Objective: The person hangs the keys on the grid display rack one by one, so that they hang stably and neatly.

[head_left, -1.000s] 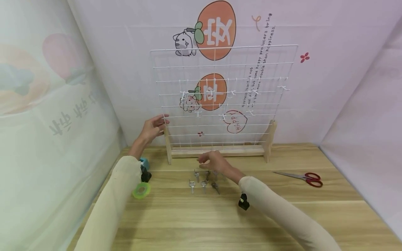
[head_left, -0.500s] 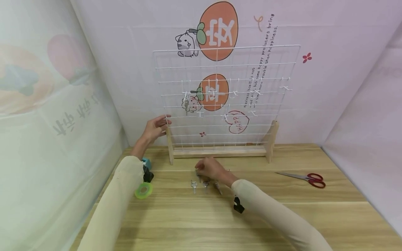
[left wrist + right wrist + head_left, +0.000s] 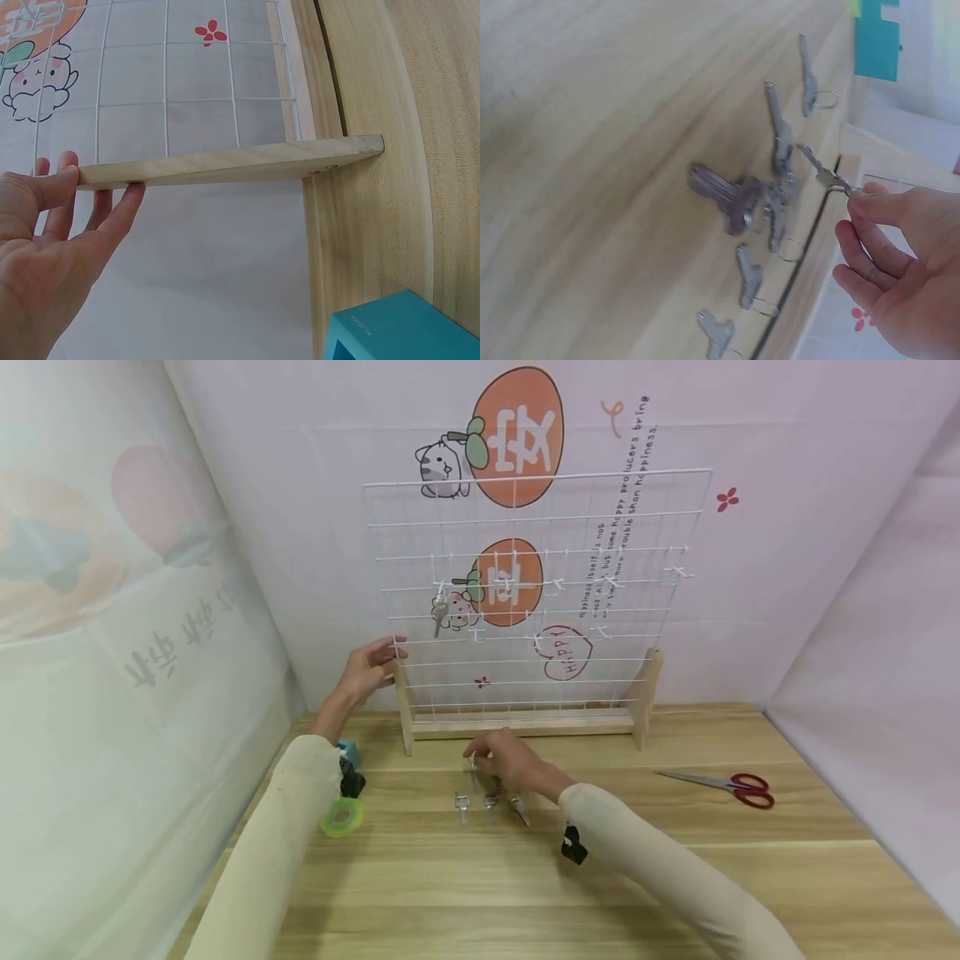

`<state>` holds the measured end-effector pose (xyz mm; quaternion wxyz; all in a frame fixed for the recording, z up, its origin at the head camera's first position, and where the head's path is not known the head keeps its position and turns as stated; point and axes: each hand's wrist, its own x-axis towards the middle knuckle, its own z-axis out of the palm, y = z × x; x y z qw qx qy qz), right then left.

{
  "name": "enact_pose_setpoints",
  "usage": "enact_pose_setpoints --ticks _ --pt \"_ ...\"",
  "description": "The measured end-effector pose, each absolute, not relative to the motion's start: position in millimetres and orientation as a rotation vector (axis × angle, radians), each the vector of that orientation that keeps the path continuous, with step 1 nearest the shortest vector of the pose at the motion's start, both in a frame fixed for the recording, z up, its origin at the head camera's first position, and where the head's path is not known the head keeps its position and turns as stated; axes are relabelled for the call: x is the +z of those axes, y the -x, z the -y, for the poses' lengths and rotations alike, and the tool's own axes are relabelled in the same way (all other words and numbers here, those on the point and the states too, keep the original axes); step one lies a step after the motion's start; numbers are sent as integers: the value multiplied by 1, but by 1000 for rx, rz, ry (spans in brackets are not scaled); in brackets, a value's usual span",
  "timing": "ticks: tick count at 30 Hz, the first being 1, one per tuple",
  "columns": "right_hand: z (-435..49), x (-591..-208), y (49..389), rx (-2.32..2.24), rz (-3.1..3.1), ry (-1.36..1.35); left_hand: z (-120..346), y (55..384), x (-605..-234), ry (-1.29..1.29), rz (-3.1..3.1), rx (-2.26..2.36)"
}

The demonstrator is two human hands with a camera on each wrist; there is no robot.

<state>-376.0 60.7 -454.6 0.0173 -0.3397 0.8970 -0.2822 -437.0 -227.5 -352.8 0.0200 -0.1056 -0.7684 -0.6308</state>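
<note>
A white wire grid rack (image 3: 420, 725) stands on a wooden base at the back of the table. My left hand (image 3: 52, 247) grips the end of its wooden side post (image 3: 225, 166), thumb on one face and fingers on the other. My right hand (image 3: 900, 259) pinches a small silver key (image 3: 823, 174) by its ring, above the tabletop. Below it lie several ringed keys, among them a silver key (image 3: 778, 127) and a darker, purplish key (image 3: 720, 191). Another key (image 3: 440, 608) hangs from a hook at the grid's left side.
Red-handled scissors (image 3: 752, 791) lie on the right of the table. At the left are a green tape roll (image 3: 330, 817) and a teal block-like object (image 3: 397, 330). White hooks stick out from the grid in two rows. Printed cloth walls surround the table.
My right hand has lowered to the keys and picked one up by its ring. The key on the left hook has swung to a tilt. My left hand stays on the post.
</note>
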Motion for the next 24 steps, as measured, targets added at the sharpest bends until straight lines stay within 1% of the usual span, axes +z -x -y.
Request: enact_pose_setpoints --ticks 12,24 --pt "-77 -428 380 -908 -2889 1308 225 435 -352 323 2380 -1970" --pt "-94 -377 376 -1014 -2852 1277 225 436 -353 338 2379 -1960"
